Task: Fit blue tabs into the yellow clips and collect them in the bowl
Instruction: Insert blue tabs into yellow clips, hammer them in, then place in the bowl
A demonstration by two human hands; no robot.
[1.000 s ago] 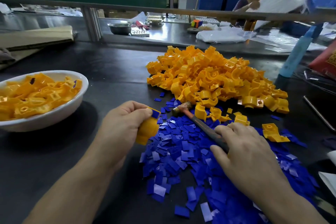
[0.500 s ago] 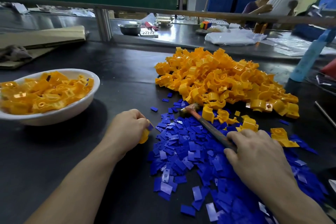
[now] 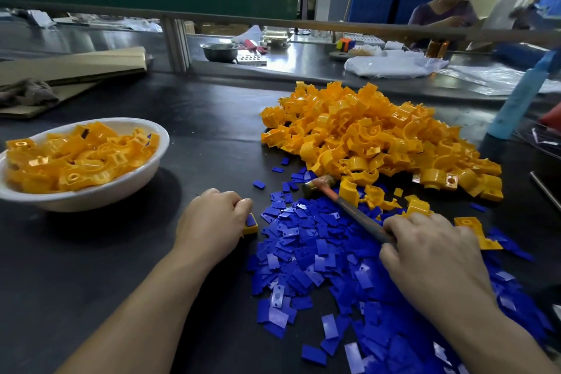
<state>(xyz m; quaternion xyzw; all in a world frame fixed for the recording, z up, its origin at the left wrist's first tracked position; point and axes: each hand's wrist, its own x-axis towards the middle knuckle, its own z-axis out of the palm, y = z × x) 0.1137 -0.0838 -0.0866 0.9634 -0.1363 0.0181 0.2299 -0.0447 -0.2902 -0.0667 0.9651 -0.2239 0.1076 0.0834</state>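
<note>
Left hand point(image 3: 212, 222), fingers curled, pinches one yellow clip point(image 3: 251, 224) with a blue tab seated in it, set on the table point(image 3: 212, 118) at the left edge of the tab heap point(image 3: 318, 252). Right hand point(image 3: 431, 261) grips the hammer point(image 3: 349, 206) lying across that heap. Clip pile point(image 3: 379, 136) lies behind the heap; the bowl point(image 3: 91, 200) of clips sits well left.

The yellow clip point(image 3: 251, 226) you pinch and the heap of yellow clips point(image 3: 379, 136) are moulded plastic, smooth and glossy. The blue tabs point(image 3: 318, 252) are thin plastic with a satin sheen. The white bowl point(image 3: 91, 199) looks smooth and slightly glossy. Your table point(image 3: 91, 282) has a matt black top. The hammer point(image 3: 346, 206) you hold has a dull, worn metal head. Behind lie matt brown cardboard point(image 3: 76, 67), a rough grey cloth point(image 3: 24, 92) and a shiny metal basin point(image 3: 220, 50).
</note>
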